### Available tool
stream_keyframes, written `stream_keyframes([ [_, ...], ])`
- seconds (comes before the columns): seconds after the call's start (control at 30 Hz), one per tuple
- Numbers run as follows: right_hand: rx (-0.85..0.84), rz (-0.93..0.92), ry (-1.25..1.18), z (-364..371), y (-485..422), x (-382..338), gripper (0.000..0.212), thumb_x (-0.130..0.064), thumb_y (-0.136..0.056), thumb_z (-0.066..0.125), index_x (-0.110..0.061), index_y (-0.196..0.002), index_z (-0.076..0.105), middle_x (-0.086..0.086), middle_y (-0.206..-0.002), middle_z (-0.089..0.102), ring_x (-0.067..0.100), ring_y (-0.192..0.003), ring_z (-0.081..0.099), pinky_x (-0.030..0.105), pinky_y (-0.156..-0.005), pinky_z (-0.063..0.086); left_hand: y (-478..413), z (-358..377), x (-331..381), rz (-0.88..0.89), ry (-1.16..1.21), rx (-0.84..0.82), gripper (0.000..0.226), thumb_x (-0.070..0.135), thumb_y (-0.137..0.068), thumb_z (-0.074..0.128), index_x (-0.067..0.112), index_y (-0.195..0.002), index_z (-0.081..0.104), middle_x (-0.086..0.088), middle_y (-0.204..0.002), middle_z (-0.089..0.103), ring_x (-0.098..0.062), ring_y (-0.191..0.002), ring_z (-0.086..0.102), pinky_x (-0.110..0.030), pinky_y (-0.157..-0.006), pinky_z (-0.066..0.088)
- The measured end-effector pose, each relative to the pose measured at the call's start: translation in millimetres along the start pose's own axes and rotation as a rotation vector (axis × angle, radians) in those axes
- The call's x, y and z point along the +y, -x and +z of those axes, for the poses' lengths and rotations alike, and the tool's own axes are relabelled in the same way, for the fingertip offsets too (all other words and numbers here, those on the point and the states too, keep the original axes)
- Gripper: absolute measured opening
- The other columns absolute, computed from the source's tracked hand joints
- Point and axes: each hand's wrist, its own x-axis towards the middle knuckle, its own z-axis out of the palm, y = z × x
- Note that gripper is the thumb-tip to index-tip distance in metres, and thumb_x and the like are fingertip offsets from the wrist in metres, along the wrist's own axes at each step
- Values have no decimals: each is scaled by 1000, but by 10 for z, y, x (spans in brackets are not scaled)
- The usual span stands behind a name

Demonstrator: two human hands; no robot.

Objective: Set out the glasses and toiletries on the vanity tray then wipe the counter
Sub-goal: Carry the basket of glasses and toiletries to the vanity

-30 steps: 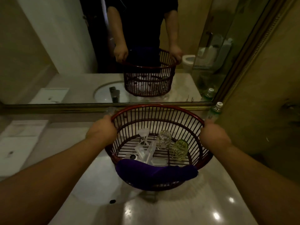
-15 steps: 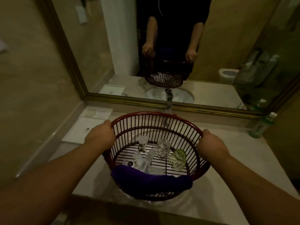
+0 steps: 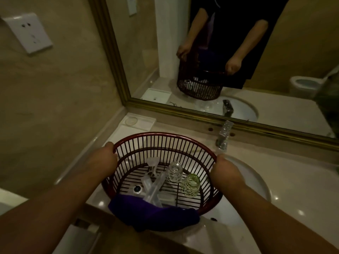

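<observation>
The left hand (image 3: 103, 162) was clenched around the left rim of the red slatted basket (image 3: 165, 138), and the right hand (image 3: 224, 171) was clenched around the right rim, so that the basket was held between the two hands above the counter (image 3: 275, 167) and partly over the sink (image 3: 253, 184). Inside the basket, between the hands, a clear glass (image 3: 175, 171) was seen lying nearer the right hand, with a green-tinted glass (image 3: 190, 184) just beside it, closer to the right wrist. Toward the left hand, clear plastic toiletry packets (image 3: 154, 187) were piled, one tilted across the others; their contents could not be made out. A purple cloth (image 3: 152, 211) was draped over the near rim, below both hands. The white vanity tray (image 3: 139, 121) was found on the counter beyond the left hand, apart from the basket, against the mirror (image 3: 201, 52) frame. The faucet (image 3: 223, 136) was seen just beyond the right hand. A wall socket (image 3: 27, 33) was mounted far to the left of the left hand.
</observation>
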Motion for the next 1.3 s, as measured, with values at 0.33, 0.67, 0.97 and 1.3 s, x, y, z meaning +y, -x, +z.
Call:
stream_keyframes([
  [0.33,39,53,32,405,41,-641,21,-13,-90,55,-15,-108,45,0,-77,55,23,-71,58,34,-62,49,-479,129,-626,33,34,-41,12,29,-101,47,17,-102,48,-4,-78,53,-20,-67,52,-33,-54,36],
  [0.67,121,144,-1,676,360,-1095,12,-13,-94,49,-17,-95,38,3,-71,56,27,-66,59,36,-59,48,-795,92,-1108,110,-39,-96,12,22,-98,47,16,-103,39,-7,-81,53,-23,-65,49,-38,-59,44],
  [0.97,118,180,41,803,654,-1510,15,-7,-91,50,-11,-103,43,3,-71,57,15,-55,51,31,-50,39,-918,-48,-1459,151,-72,-161,20,20,-96,48,14,-114,42,-14,-104,62,-29,-84,59,-42,-71,52],
  [1.3,85,184,13,1089,673,-2290,23,1,-86,48,-14,-100,36,2,-67,53,20,-58,56,33,-54,48,-1142,-306,-1994,553,-696,178,55,28,-97,43,0,-143,35,-16,-137,48,-31,-123,45,-39,-105,36],
])
